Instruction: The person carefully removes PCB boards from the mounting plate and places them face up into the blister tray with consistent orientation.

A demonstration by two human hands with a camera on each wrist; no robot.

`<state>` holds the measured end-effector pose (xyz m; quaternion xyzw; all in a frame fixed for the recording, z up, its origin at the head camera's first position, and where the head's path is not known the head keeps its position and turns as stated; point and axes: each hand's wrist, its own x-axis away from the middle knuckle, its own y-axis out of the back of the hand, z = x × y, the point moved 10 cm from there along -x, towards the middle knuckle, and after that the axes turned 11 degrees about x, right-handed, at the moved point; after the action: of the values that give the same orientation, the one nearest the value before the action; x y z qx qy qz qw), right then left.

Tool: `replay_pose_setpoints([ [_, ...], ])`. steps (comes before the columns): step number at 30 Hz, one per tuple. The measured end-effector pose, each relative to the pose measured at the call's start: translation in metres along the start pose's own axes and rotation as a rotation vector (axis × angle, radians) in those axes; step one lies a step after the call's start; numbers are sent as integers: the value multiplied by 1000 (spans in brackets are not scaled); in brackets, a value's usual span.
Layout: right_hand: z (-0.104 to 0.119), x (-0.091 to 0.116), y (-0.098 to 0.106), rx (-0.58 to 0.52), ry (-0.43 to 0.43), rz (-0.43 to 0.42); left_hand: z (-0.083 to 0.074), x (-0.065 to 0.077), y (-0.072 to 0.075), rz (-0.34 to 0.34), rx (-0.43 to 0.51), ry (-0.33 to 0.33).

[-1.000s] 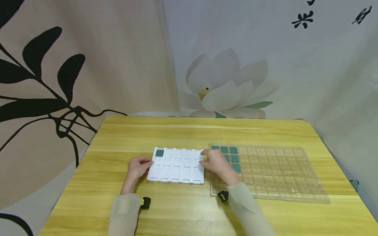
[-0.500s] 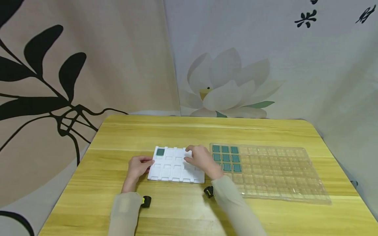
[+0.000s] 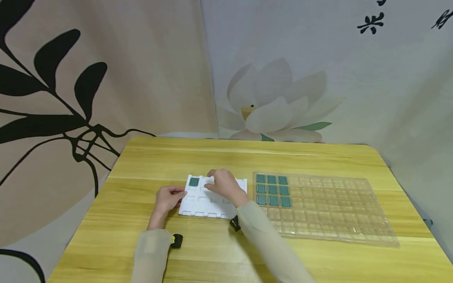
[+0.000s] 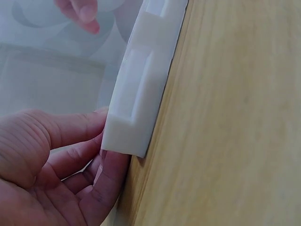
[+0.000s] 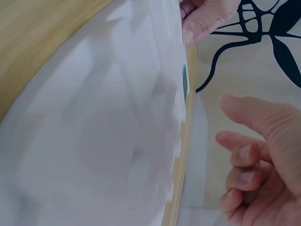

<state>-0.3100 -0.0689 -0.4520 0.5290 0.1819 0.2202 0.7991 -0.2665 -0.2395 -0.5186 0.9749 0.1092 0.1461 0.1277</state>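
Note:
In the head view, a white compartment tray [image 3: 200,204] lies on the table with one dark green square chip [image 3: 194,182] in its far left pocket. My left hand [image 3: 168,200] grips the tray's left edge; the left wrist view shows thumb and fingers [image 4: 110,183] pinching its corner. Over the tray's far middle hovers my right hand [image 3: 226,184], hiding some pockets. In the right wrist view, its thumb [image 5: 249,110] and index finger stand apart with nothing between them, the other fingers loosely curled.
To the right lies a clear plastic tray [image 3: 329,214] with many pockets. Several green chips [image 3: 272,189] fill its far left rows. The wooden table [image 3: 198,255] meets a printed curtain [image 3: 170,78] behind. A black wrist camera [image 3: 176,241] sits at my left cuff.
My right hand has moved left from the white tray's right edge to above its far middle, uncovering the chips in the clear tray. My left hand keeps its grip on the white tray.

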Motion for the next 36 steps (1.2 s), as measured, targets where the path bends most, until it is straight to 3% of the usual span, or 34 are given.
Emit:
replay_pose_setpoints([
  [16,25,-28,-23,143,-5,36,-1,0,0,22,4,-1],
  [21,26,-34,-33,205,-21,49,0,-1,0,21,-3,0],
  [29,21,-42,-48,199,-38,74,2,-2,1,17,3,-1],
  [36,27,-41,-46,262,-75,147,1,-2,1,13,1,-4],
])
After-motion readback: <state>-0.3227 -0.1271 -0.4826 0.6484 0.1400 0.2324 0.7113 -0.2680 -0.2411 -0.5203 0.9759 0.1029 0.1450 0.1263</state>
